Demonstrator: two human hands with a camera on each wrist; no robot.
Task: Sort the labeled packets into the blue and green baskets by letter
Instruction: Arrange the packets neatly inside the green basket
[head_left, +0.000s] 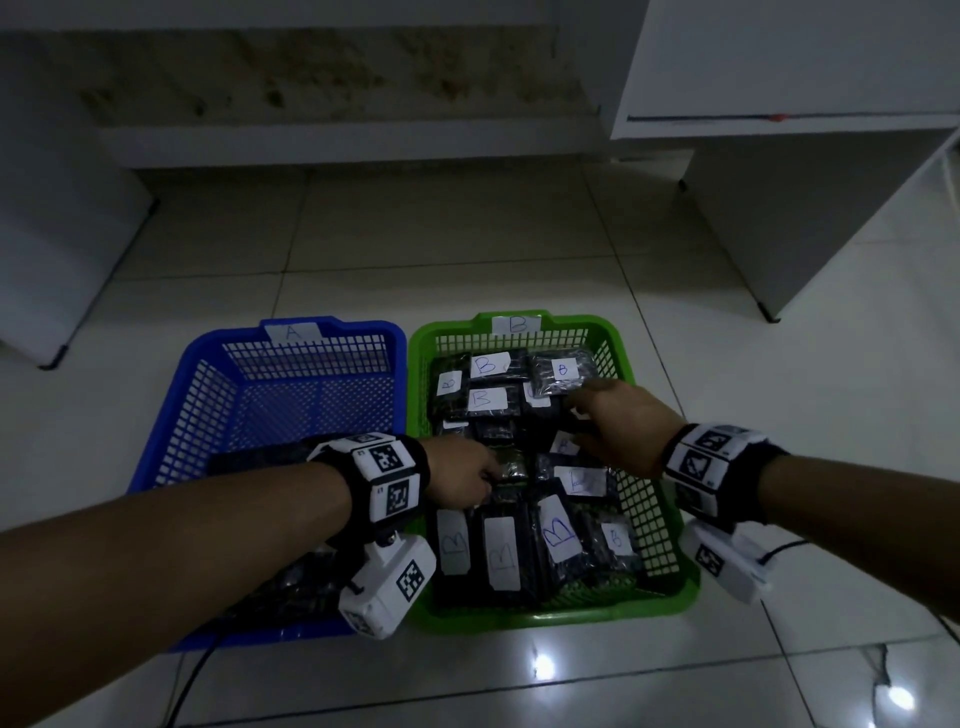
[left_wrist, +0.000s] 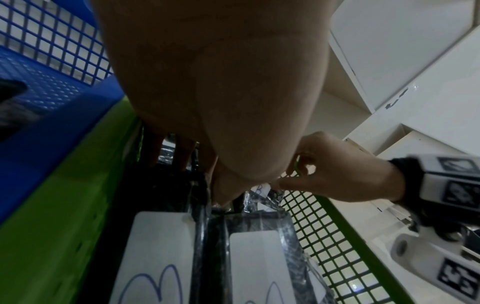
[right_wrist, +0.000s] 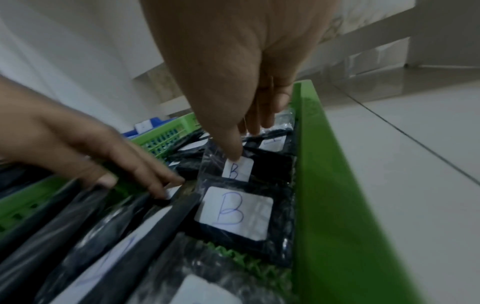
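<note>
On the tiled floor (head_left: 467, 249) we see two plastic baskets side by side and touching: a blue basket (head_left: 171, 415) with a white tag reading "A" (head_left: 292, 332) on its far rim, and a green basket (head_left: 631, 374) tagged "B" (head_left: 517, 325). The green one is packed with dark packets (head_left: 493, 566), each bearing a white sticker with a handwritten blue "B". Our left hand (head_left: 462, 478) reaches in near the basket's middle, fingers extended down among the packets; whether it grips one we cannot tell, since the wrist view is blocked by the palm. Our right hand (head_left: 618, 426) hovers over the far right packets, fingers loosely extended, the index tip (right_wrist: 235, 152) touching a small "B" sticker (right_wrist: 237, 169). At least one dark packet (head_left: 291, 587) lies in the blue basket, mostly hidden under our forearm.
</note>
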